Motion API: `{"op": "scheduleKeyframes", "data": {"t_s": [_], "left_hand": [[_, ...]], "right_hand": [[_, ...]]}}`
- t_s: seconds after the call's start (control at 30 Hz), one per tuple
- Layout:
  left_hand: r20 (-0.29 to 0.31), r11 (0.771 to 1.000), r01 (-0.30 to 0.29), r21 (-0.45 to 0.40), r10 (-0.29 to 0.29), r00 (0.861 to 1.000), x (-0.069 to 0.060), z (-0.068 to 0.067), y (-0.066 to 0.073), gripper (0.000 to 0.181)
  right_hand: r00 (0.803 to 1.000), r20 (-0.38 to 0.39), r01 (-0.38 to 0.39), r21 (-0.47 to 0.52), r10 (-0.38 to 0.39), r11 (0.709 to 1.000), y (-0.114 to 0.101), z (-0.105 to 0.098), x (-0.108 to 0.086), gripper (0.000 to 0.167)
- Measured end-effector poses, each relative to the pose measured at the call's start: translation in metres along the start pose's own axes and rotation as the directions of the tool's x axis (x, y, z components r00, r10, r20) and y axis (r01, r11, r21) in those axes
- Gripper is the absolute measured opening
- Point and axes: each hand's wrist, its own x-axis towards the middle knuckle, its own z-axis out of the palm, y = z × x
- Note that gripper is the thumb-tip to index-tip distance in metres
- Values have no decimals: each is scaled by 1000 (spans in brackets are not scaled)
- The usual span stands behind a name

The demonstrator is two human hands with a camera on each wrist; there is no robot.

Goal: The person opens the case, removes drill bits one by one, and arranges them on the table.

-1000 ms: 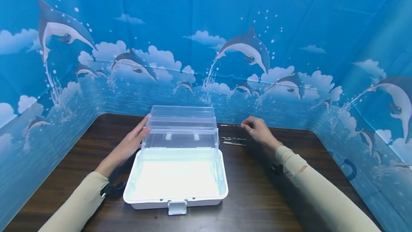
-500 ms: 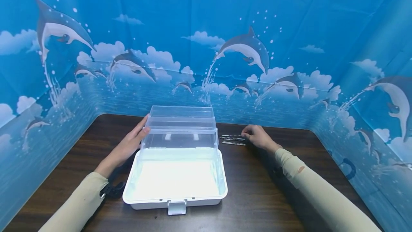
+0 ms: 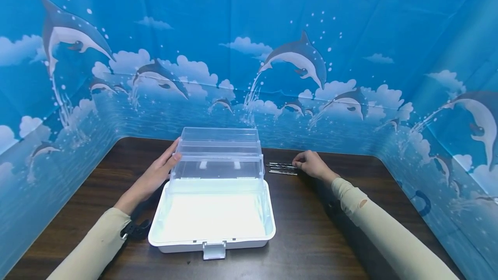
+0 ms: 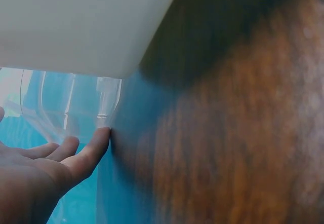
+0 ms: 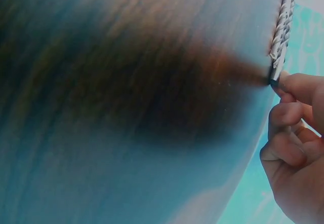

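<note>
A white plastic box [image 3: 212,242] stands with its clear lid [image 3: 215,146] raised at the back. My left hand [image 3: 157,172] touches the lid's left side with its fingers extended; in the left wrist view the fingers [image 4: 93,150] lie near the lid's clear wall. To the right of the box, several metal drill bits [image 3: 282,172] lie side by side on the table. My right hand [image 3: 313,165] pinches the right end of the rearmost drill bit. In the right wrist view, thumb and forefinger meet at the end of the spiral-fluted bits [image 5: 281,36], with the other fingers curled.
The dark wooden table [image 3: 311,232] runs back to a blue dolphin-print curtain [image 3: 241,98], which also encloses both sides. A latch [image 3: 214,250] hangs from the box's front edge. A dark strap [image 3: 134,229] sits at the left wrist.
My right hand has brought a drill bit from near the table's back edge forward, beside the other bits; it has barely moved in the last half second. The left hand stays on the lid.
</note>
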Motion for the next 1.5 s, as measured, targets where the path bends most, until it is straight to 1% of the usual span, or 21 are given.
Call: {"op": "scheduleKeyframes", "data": {"t_s": [0.17, 0.33, 0.43, 0.5, 0.57, 0.63, 0.7, 0.8, 0.87, 0.93, 1.0, 1.03, 1.1, 1.2, 1.27, 1.37, 1.5], "left_hand": [[-2, 1000, -3, -11, 3, 1000, -2, 0, 0, 66], [3, 1000, -12, -21, 12, 1000, -1, -1, -4, 67], [6, 999, -20, -31, 21, 1000, 0, -2, -7, 67], [8, 999, -20, -29, 20, 1000, 0, -3, -8, 66], [9, 1000, -14, -25, 14, 1000, -1, -4, -8, 66], [7, 1000, -8, -19, 8, 1000, -3, -5, -7, 66], [4, 1000, -8, -15, 8, 1000, -3, -6, -7, 66], [1, 1000, -17, -17, 17, 1000, -2, -6, -8, 65], [4, 999, -20, -25, 20, 1000, 0, -5, -10, 64], [10, 999, -23, -33, 23, 1000, 1, -4, -9, 62], [16, 999, -22, -46, 23, 1000, 1, -3, -9, 61], [19, 999, -21, -49, 22, 1000, 2, -3, -9, 61], [19, 999, -23, -46, 24, 1000, 2, -3, -7, 63], [17, 999, -24, -47, 25, 1000, 2, -3, -6, 65], [17, 998, -30, -49, 31, 999, 1, -4, -5, 66], [22, 998, -33, -58, 35, 999, 1, -4, -5, 65], [30, 997, -28, -72, 30, 999, 0, -4, -7, 64]], "right_hand": [[1000, -4, -4, 5, 4, 1000, 2, 1, 2, 10], [1000, -16, -10, 16, 10, 1000, 3, 3, 1, 10], [1000, -14, -8, 22, 9, 1000, 0, 2, -1, 10], [1000, -21, -2, 23, 2, 1000, -6, 2, -1, 11], [999, -33, 26, 26, -25, 999, -16, 1, 0, 13], [997, -55, 62, 31, -60, 998, -32, 0, 2, 17], [991, -95, 97, 36, -93, 995, -52, -2, 5, 20], [971, -175, 171, 31, -163, 985, -85, -1, 4, 23], [948, -233, 228, 24, -216, 973, -105, 2, 3, 23], [921, -274, 289, 13, -275, 957, -120, 4, 1, 23], [899, -290, 344, 5, -328, 939, -134, 3, 2, 23], [890, -284, 372, 5, -355, 928, -141, 2, 3, 22], [881, -244, 419, 8, -405, 908, -154, -1, 5, 21], [873, -130, 476, 20, -470, 879, -172, -6, 11, 21], [869, -46, 493, 7, -492, 870, -182, -7, 16, 20], [866, 53, 499, -27, -497, 866, -194, -4, 24, 18], [867, 165, 483, -44, -470, 875, -204, 2, 34, 16]]}}
